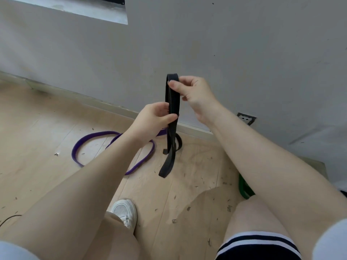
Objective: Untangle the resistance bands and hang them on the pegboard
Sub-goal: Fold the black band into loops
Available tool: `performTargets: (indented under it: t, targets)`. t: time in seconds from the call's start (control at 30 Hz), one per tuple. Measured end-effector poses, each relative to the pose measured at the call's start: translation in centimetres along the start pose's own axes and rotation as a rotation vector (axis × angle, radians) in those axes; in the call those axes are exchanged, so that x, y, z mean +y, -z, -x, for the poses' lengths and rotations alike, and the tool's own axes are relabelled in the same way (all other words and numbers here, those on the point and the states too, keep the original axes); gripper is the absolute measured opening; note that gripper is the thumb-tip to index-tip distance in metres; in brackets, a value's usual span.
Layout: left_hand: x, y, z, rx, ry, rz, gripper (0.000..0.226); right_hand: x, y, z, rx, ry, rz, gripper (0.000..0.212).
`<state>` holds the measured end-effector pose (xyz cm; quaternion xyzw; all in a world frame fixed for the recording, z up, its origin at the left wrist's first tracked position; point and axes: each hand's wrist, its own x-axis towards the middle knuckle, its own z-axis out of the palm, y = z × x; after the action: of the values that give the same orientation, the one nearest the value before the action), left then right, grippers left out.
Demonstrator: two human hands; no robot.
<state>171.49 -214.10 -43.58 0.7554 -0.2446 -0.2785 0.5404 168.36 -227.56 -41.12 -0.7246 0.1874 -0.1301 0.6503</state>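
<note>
A black resistance band (172, 102) hangs upright in front of the wall, folded into several strands. My right hand (193, 92) pinches its top loop between thumb and fingers. Lower down, my left hand (155, 117) grips the strands around the middle. The band's lower end dangles to the floor, where part of it coils behind. A purple band (85, 142) lies in loose loops on the wooden floor under my left forearm. A green band (244, 188) peeks out beside my right forearm, mostly hidden. No pegboard is in view.
A grey wall (225, 44) with a skirting board stands close ahead. A wall socket (246, 118) sits low on the right. The wooden floor (37, 128) is strewn with small debris. My white shoe (124, 211) and knees fill the bottom.
</note>
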Motion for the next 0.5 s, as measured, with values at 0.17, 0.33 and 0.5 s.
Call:
performTargets:
  t: [0.17, 0.33, 0.5]
  targets:
    - [1.9, -0.2, -0.1, 0.116, -0.128, 0.107, 0.021, 1.7, 0.6, 0.8, 0.029, -0.036, -0.045, 0.037]
    - [2.7, -0.2, -1.2, 0.316, -0.024, 0.397, 0.021, 10.2, -0.2, 6.6, -0.016, -0.200, -0.055, 0.031]
    - [2.8, 0.4, -2.1, 0.443, 0.090, 0.581, 0.009, 15.5, -0.3, 7.3, -0.239, -0.211, 0.332, 0.038]
